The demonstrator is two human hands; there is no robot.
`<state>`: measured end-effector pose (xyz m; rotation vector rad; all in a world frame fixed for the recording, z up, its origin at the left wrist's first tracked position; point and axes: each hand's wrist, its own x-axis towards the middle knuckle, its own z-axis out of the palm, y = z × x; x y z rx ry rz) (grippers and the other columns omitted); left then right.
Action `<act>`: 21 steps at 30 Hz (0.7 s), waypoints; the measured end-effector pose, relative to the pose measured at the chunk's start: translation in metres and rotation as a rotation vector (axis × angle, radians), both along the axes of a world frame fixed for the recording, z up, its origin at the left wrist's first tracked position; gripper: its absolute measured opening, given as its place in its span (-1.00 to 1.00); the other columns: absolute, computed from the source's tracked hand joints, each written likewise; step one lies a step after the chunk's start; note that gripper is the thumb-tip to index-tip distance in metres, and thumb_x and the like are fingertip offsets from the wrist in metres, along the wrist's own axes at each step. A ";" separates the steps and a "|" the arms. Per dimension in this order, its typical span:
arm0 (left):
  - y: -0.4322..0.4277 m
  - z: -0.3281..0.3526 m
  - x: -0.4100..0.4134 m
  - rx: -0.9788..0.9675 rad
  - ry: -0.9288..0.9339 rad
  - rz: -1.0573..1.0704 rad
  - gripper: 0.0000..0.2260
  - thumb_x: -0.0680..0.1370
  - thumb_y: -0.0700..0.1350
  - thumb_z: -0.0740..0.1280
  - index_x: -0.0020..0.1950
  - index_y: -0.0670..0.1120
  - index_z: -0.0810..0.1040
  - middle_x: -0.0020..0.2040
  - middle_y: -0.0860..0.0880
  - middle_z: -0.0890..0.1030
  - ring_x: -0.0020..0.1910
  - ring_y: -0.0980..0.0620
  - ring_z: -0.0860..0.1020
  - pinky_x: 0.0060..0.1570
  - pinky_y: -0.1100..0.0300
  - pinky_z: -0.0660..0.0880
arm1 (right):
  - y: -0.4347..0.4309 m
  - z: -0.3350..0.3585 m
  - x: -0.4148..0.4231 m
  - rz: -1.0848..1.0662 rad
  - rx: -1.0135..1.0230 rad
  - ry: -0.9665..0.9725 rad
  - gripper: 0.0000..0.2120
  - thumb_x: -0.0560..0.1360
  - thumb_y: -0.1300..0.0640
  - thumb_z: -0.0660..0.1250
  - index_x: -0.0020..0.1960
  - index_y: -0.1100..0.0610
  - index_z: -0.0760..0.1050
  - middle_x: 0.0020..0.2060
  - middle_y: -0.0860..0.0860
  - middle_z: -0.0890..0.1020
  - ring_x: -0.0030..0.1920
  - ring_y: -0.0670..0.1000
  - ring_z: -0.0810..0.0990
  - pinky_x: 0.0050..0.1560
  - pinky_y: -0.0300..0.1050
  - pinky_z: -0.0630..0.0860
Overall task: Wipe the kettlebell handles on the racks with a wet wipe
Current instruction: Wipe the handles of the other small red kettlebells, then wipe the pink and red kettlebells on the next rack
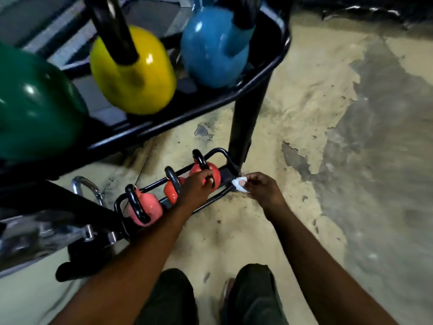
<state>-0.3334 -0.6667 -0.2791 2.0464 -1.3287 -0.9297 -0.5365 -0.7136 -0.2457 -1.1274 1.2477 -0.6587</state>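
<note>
Low rack (pixel 221 150) on the floor, three small red bells in it; left hand (pixel 199 185) curls its fingers over the end bell (pixel 216 174) at the foot of its black handle (pixel 199 158), right hand (pixel 264 187) just off the rack's end, pinching a crumpled white wipe (pixel 239 184) in thumb and fingertips. Bell looks dense, glossy coat likely slick, so steady the body; handle a stiff smooth loop the limp damp wipe should wrap. Above the rack: green bell (pixel 35 102), yellow bell (pixel 133 73), blue bell (pixel 213 48), glossy, rounded.
</note>
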 end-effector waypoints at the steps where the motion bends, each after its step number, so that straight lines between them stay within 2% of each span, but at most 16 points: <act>1: 0.008 0.022 -0.009 0.013 0.025 -0.013 -0.67 0.54 -0.06 0.22 0.27 -0.05 0.58 0.20 -0.06 0.63 0.19 -0.04 0.58 0.24 0.07 0.47 | 0.010 0.018 -0.008 -0.013 0.020 -0.006 -0.83 0.44 0.23 0.51 -0.06 0.31 0.61 -0.15 0.22 0.70 -0.17 0.03 0.61 -0.14 -0.13 0.51; 3: 0.023 0.082 -0.033 0.032 0.066 -0.063 -0.72 0.58 -0.10 0.25 0.26 -0.05 0.58 0.13 0.04 0.62 0.15 0.05 0.58 0.16 0.27 0.45 | 0.029 0.073 -0.030 -0.089 0.068 -0.006 -0.85 0.47 0.30 0.47 -0.01 0.34 0.57 -0.17 0.17 0.67 -0.24 -0.03 0.59 -0.24 -0.22 0.52; 5: 0.036 0.127 -0.052 0.045 0.115 -0.112 -0.75 0.62 -0.16 0.27 0.29 -0.10 0.57 0.10 0.08 0.58 0.14 0.12 0.55 0.05 0.42 0.40 | 0.048 0.114 -0.044 -0.128 0.101 -0.026 -0.90 0.48 0.34 0.44 -0.03 0.30 0.55 -0.24 0.09 0.65 -0.31 -0.10 0.58 -0.28 -0.29 0.53; 8: 0.046 0.207 -0.073 0.031 0.141 -0.171 -0.76 0.62 -0.11 0.29 0.27 -0.05 0.59 0.13 0.09 0.61 0.15 0.14 0.57 0.07 0.39 0.42 | 0.066 0.189 -0.063 -0.154 0.123 -0.065 -0.89 0.49 0.31 0.43 -0.10 0.15 0.54 -0.16 0.07 0.69 -0.23 -0.06 0.57 -0.24 -0.23 0.48; 11: 0.061 0.292 -0.097 0.011 0.139 -0.215 -0.78 0.62 -0.09 0.29 0.24 -0.02 0.61 0.04 0.16 0.60 0.04 0.23 0.56 -0.09 0.60 0.35 | 0.087 0.268 -0.085 -0.189 0.134 -0.124 -0.92 0.50 0.24 0.44 -0.08 0.11 0.55 -0.06 0.02 0.73 -0.17 -0.07 0.62 -0.16 -0.19 0.49; 13: 0.064 0.332 -0.111 -0.007 0.167 -0.216 -0.80 0.62 -0.11 0.30 0.22 -0.04 0.62 0.05 0.13 0.62 0.01 0.24 0.55 -0.11 0.63 0.35 | 0.091 0.309 -0.099 -0.206 0.124 -0.155 -0.93 0.51 0.23 0.44 -0.06 0.13 0.55 -0.02 0.03 0.73 -0.13 -0.07 0.64 -0.15 -0.21 0.53; 15: 0.061 0.367 -0.122 -0.035 0.192 -0.208 -0.80 0.61 -0.11 0.31 0.20 -0.03 0.63 0.08 0.09 0.66 0.02 0.24 0.58 -0.05 0.56 0.39 | 0.089 0.344 -0.112 -0.233 0.102 -0.195 -0.92 0.51 0.25 0.43 -0.08 0.13 0.55 -0.01 0.08 0.72 -0.11 -0.04 0.63 -0.12 -0.19 0.54; 19: 0.048 0.413 -0.143 -0.075 0.236 -0.198 -0.80 0.60 -0.10 0.32 0.20 0.02 0.63 0.09 0.09 0.67 0.07 0.21 0.60 0.14 0.25 0.50 | 0.078 0.388 -0.141 -0.281 0.063 -0.260 -0.89 0.50 0.27 0.44 -0.10 0.12 0.54 -0.08 0.05 0.70 -0.11 -0.01 0.61 -0.05 -0.13 0.56; 21: 0.041 0.423 -0.156 -0.094 0.232 -0.190 -0.80 0.60 -0.09 0.32 0.19 0.05 0.63 0.10 0.09 0.67 0.09 0.19 0.60 0.18 0.17 0.52 | 0.069 0.402 -0.158 -0.288 0.044 -0.269 -0.90 0.50 0.25 0.45 -0.07 0.14 0.54 -0.03 0.07 0.71 -0.06 0.00 0.63 -0.03 -0.11 0.56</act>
